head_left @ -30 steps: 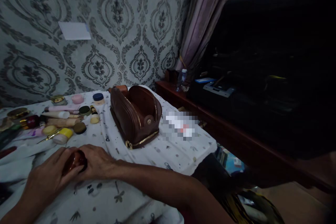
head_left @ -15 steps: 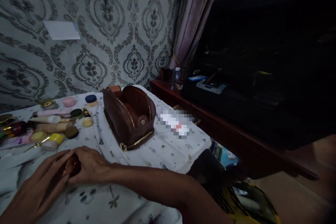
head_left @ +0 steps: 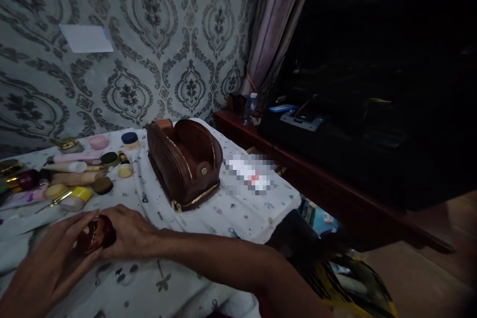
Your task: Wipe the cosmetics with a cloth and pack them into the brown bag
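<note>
Between my two hands is a small glossy dark red container, with a gold-coloured band showing; its exact kind is not clear. My left hand curves around its left side with the fingers over the top. From the right, my right hand grips the other side, fingertips close to those of the left. Beyond them stands a brown leather toiletry bag, its zipped top open and nothing visible inside.
Cosmetics lie at the left: a blue-lidded jar, a pink jar, a yellow-labelled bottle and several tubes. A blurred-out white item lies right of the bag. A dark red table carries a large black screen.
My left hand has drawn slightly left and opened a little, so more of the dark red container shows between the hands. The bag stays in place.
</note>
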### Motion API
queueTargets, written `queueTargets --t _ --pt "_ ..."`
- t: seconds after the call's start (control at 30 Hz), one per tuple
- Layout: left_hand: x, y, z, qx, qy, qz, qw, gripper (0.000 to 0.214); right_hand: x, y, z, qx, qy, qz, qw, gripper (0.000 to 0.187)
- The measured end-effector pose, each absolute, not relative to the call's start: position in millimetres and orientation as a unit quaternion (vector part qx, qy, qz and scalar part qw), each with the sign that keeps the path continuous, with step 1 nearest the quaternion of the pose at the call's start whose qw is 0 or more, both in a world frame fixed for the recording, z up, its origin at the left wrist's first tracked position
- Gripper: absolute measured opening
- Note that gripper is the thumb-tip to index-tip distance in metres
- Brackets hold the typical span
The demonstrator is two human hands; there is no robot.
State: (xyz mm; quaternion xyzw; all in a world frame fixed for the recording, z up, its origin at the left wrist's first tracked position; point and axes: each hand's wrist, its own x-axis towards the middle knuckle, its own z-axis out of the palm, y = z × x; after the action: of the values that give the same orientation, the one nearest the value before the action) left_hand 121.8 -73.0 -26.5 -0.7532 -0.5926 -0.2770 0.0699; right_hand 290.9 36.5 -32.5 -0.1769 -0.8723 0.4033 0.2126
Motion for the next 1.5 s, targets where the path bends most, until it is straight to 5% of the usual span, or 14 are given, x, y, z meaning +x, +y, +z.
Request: queueTargets --t 0.37,0.73,1.03,1.27,1.5 --pt "125.7 -72.2 -21.9 -0.711 -0.652 -0.209 0.158 0.055 285.0 38.0 -37.6 -0.159 -0.868 0.391 0.26 0.059" --pt "134.8 -79.2 3.6 -0.766 -0.603 -0.224 0.012 0.054 278.5 39.0 -44.3 -0.137 -0.847 0.394 0.331 0.051" --pt "130.4 -78.9 -7.9 -0.669 -0.697 -0.257 0.029 0.048 283.0 31.6 -35.6 -0.133 -0.87 0.372 0.294 0.055" --pt "127.4 -81.1 6.5 -0.764 -0.604 -0.227 -0.013 0.059 282.6 33.7 -34.7 -0.151 -0.863 0.372 0.307 0.054" --pt "129.8 -80.4 1.0 -0.688 -0.669 -0.276 -0.054 0.041 284.6 30.0 -29.7 -0.151 -0.874 0.351 0.301 0.049"
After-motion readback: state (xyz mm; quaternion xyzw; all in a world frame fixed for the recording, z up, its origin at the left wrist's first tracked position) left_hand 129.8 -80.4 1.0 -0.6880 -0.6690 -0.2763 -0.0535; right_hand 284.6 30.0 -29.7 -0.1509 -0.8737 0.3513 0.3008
